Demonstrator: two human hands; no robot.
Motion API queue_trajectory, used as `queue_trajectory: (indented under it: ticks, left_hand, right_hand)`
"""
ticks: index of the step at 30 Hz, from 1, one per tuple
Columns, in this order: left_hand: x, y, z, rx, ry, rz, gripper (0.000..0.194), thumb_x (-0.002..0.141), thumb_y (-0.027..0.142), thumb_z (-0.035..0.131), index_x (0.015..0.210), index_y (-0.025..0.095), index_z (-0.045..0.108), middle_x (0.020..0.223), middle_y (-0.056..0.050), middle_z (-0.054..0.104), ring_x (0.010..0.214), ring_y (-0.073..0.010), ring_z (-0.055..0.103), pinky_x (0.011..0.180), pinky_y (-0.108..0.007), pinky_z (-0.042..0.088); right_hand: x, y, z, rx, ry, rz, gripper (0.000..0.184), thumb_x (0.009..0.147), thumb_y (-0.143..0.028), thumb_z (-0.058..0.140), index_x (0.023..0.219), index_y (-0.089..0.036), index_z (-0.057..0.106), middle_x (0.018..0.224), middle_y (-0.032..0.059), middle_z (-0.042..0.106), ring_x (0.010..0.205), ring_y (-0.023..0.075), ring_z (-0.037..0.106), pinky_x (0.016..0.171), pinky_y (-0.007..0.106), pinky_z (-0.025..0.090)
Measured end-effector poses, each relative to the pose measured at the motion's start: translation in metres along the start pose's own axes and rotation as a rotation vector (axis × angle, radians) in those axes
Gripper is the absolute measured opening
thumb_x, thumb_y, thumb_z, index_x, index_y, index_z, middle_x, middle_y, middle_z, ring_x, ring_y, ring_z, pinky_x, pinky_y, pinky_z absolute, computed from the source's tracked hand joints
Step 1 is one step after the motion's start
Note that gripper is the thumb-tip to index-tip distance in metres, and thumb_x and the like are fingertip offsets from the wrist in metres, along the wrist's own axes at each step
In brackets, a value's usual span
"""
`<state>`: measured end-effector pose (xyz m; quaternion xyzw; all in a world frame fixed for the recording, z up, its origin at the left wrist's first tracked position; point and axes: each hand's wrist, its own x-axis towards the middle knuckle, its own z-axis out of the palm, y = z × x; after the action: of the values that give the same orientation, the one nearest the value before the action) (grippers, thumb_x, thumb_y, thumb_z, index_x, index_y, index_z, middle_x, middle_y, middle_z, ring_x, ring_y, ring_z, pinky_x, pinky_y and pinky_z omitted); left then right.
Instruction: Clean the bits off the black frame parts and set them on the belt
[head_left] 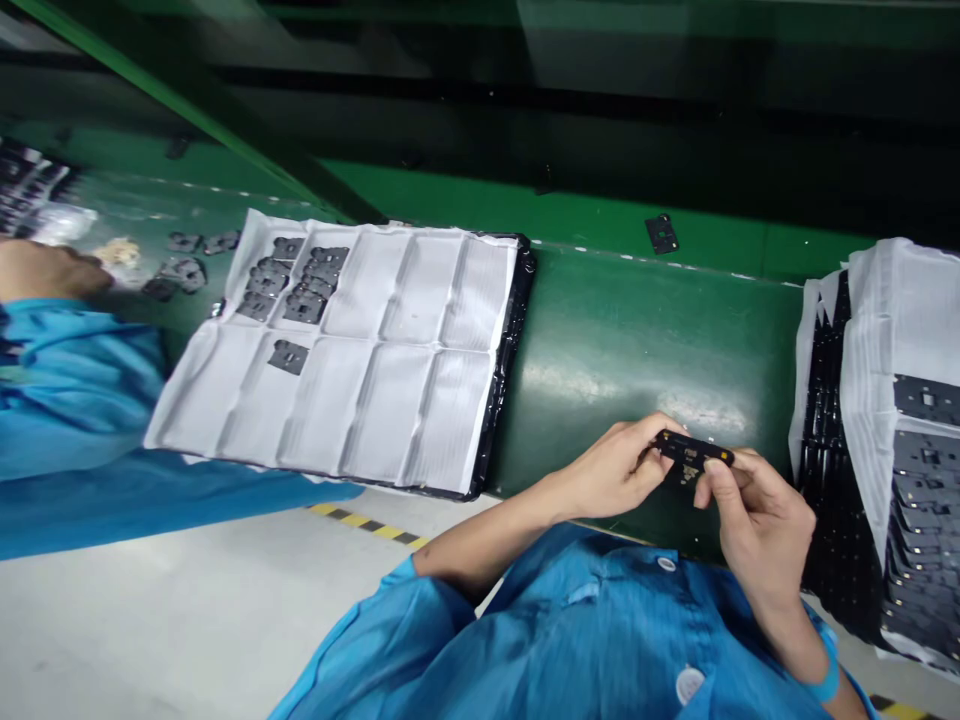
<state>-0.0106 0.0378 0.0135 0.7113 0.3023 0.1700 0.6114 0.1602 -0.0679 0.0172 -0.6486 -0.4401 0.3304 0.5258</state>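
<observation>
Just past the blue smock (585,630), I see the left hand (628,468) and right hand (761,525), each grip closed on one end of a small black part (697,453) above the green counter (637,330). Stacked trays (829,500) stand at right, a white-lined tray (405,390) with dark pieces (264,288) at left. Farther back lies one loose piece (661,234).

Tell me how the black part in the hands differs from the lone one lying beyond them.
The held part is gripped by the left hand and right hand; the lone part lies untouched on the green surface. The held part shows bright gold marks; the lone part looks mostly plain. Both are black.
</observation>
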Motion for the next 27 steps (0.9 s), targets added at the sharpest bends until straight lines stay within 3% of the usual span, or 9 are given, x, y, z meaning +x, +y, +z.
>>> queue_trajectory:
  ticks: [4,7,10,14,18,22,27]
  left_hand:
    - [-0.008,0.001,-0.008,0.001,-0.026,-0.026,0.023,0.097,0.021,0.057,0.119,0.018,0.064,0.089,-0.001,0.069,0.075,-0.0126,0.06,0.07,-0.024,0.046]
    - [-0.006,0.003,-0.008,-0.136,0.056,-0.012,0.03,0.101,0.03,0.062,0.127,0.015,0.066,0.098,-0.006,0.073,0.087,-0.0156,0.067,0.08,-0.027,0.051]
    - [0.002,0.003,0.0,-0.249,0.164,-0.015,0.027,0.106,0.036,0.057,0.113,0.013,0.069,0.084,-0.003,0.068,0.078,-0.0139,0.064,0.077,-0.026,0.05]
    - [0.01,0.004,0.01,-0.237,0.253,0.007,0.019,0.103,0.027,0.056,0.096,0.015,0.068,0.079,-0.001,0.062,0.075,-0.0127,0.06,0.074,-0.025,0.047]
    - [0.011,0.007,0.011,-0.313,0.218,0.017,0.016,0.1,0.027,0.058,0.097,0.015,0.068,0.088,-0.003,0.063,0.08,-0.0139,0.062,0.076,-0.026,0.048]
    - [0.011,0.006,0.011,-0.328,0.24,-0.012,0.026,0.105,0.036,0.056,0.091,0.015,0.065,0.082,-0.002,0.06,0.073,-0.0122,0.057,0.072,-0.026,0.045]
    - [0.011,0.004,0.011,-0.28,0.239,0.025,0.007,0.093,0.02,0.064,0.094,0.015,0.067,0.092,-0.004,0.063,0.079,-0.0127,0.058,0.074,-0.025,0.046]
  right_hand:
    - [-0.001,0.002,0.004,0.005,0.042,-0.001,0.015,0.106,-0.026,0.071,0.092,-0.02,0.073,0.068,-0.0029,0.065,0.057,0.0109,0.064,0.058,0.021,0.053]
    - [-0.002,0.003,0.005,0.007,0.113,-0.019,0.008,0.106,-0.024,0.072,0.098,-0.02,0.073,0.07,-0.0032,0.068,0.057,0.0109,0.067,0.059,0.02,0.055]
    - [-0.003,0.003,0.005,0.014,0.111,-0.035,0.006,0.106,-0.022,0.072,0.1,-0.02,0.072,0.07,-0.0032,0.07,0.057,0.0114,0.069,0.059,0.02,0.057]
    - [-0.004,0.005,0.006,-0.015,0.135,-0.084,0.006,0.105,-0.021,0.072,0.099,-0.02,0.073,0.074,-0.0017,0.071,0.058,0.0122,0.071,0.059,0.022,0.058]
    - [-0.004,0.007,0.006,-0.055,0.159,-0.121,0.005,0.104,-0.018,0.073,0.099,-0.02,0.074,0.079,-0.0006,0.072,0.06,0.0124,0.072,0.06,0.022,0.058]
    - [-0.004,0.007,0.006,-0.064,0.137,-0.156,0.008,0.104,-0.015,0.073,0.098,-0.02,0.074,0.079,-0.001,0.072,0.061,0.0123,0.072,0.061,0.023,0.058]
    - [-0.003,0.005,0.006,-0.032,0.144,-0.11,0.005,0.104,-0.018,0.073,0.1,-0.02,0.074,0.076,-0.0019,0.072,0.059,0.0115,0.072,0.06,0.021,0.058]
